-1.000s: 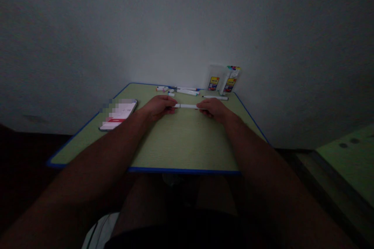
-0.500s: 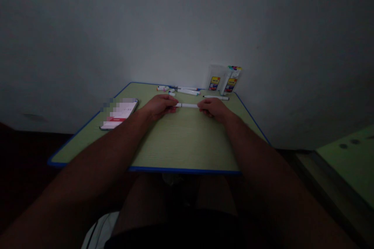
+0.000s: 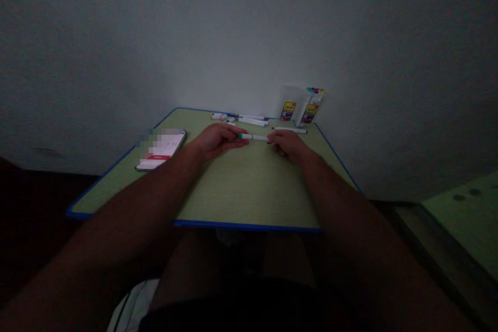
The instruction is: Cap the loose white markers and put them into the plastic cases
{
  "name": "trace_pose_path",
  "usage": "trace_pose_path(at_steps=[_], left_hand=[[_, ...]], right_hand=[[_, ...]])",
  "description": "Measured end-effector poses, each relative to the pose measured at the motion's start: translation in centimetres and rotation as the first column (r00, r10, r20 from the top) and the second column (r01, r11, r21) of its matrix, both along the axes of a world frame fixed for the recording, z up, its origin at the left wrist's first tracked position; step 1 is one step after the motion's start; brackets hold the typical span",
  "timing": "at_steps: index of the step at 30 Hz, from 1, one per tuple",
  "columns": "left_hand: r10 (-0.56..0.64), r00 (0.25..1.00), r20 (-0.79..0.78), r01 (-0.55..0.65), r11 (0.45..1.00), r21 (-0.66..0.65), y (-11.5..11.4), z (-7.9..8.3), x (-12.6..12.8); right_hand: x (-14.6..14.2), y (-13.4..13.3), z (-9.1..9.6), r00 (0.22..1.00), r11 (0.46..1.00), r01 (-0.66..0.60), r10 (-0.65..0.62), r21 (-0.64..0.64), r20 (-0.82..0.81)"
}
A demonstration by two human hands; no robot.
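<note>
A white marker (image 3: 257, 138) lies level between my two hands, just above the table. Its left end shows a green part, and a dark ring circles the barrel. My left hand (image 3: 221, 139) has thumb and index finger at the green end, while the other fingers stretch out beneath the barrel. At the opposite end, my right hand (image 3: 287, 144) pinches the marker, hiding its tip. Behind my right hand another white marker (image 3: 290, 130) with dark ends rests on the table.
The green table (image 3: 249, 187) has a blue edge and stands against a wall. Several white markers (image 3: 252, 122) and short caps (image 3: 222, 117) lie at the back. Two clear marker cases (image 3: 287, 109) stand back right, one holding markers. A phone (image 3: 163, 150) lies left.
My left fingers have shifted on the marker, so its green end now shows and the lower fingers reach farther right beneath it. Both hands and the marker sit slightly farther right.
</note>
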State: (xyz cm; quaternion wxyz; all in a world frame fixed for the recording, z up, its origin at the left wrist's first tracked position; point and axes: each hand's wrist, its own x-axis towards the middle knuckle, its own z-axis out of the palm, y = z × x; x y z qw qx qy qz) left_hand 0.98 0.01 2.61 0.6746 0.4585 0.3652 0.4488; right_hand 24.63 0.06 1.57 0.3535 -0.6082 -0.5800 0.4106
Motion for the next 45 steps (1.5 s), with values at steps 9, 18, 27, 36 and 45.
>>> trace_pose_path(at_steps=[9, 18, 27, 36, 45], left_hand=[[-0.01, 1.0, 0.016, 0.009, 0.999, 0.044, 0.3, -0.5, -0.1], [0.169, 0.985, -0.034, -0.168, 0.986, 0.016, 1.1, -1.0, 0.0], [0.331, 0.937, -0.115, -0.337, 0.941, -0.038, 1.6, -0.9, -0.2], [0.348, 0.927, -0.14, -0.358, 0.932, -0.058, 1.5, -0.8, 0.1], [0.329, 0.92, -0.214, -0.347, 0.936, -0.052, 1.7, -1.1, 0.0]], right_hand=[[0.2, 0.2, -0.3, 1.0, 1.0, -0.004, 0.004, -0.002, 0.007], [-0.1, 0.5, -0.6, 0.984, 0.992, 0.017, 0.006, 0.123, -0.179], [-1.0, 0.3, -1.1, 0.904, 0.953, -0.092, 0.201, 0.288, -0.377], [-1.6, -0.1, -1.0, 0.874, 0.912, -0.153, 0.305, 0.381, -0.379], [-1.9, -0.1, -1.0, 0.897, 0.899, -0.146, 0.297, 0.413, -0.328]])
